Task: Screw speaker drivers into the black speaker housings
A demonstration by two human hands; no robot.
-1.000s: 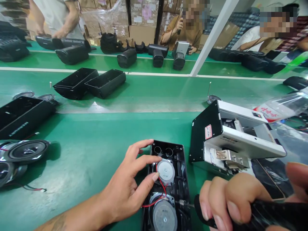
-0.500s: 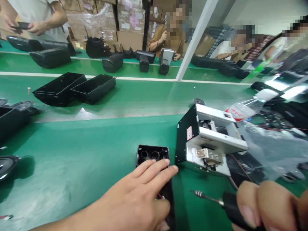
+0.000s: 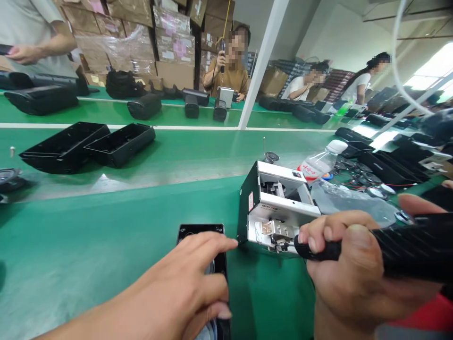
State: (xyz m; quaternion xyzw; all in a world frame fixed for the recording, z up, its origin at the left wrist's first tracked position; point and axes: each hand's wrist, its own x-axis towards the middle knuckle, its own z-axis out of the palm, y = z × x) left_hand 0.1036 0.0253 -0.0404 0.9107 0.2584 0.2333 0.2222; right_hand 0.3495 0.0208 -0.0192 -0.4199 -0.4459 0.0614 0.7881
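Observation:
My left hand (image 3: 180, 278) lies with its fingers stretched over a narrow black speaker housing (image 3: 223, 269) on the green bench. It covers most of the housing, and only the far end and right wall show beside it. My right hand (image 3: 350, 255) is wrapped round a black electric screwdriver (image 3: 410, 248), which points left. The screwdriver's tip is at the front opening of a silver-and-black screw feeder (image 3: 286, 212); whether the tip holds a screw is too small to tell.
Two open black housings (image 3: 120, 144) lie at the far left. Behind the feeder are a small speaker driver (image 3: 272, 157), a plastic bottle (image 3: 320, 163) and a clear plastic bag (image 3: 350, 200). A white post (image 3: 264, 66) rises mid-bench. Co-workers stand or sit across the bench.
My right hand has brought the screwdriver forward to the feeder's front. My left hand stays over the housing, now covering more of its far end. The view has turned rightward and up.

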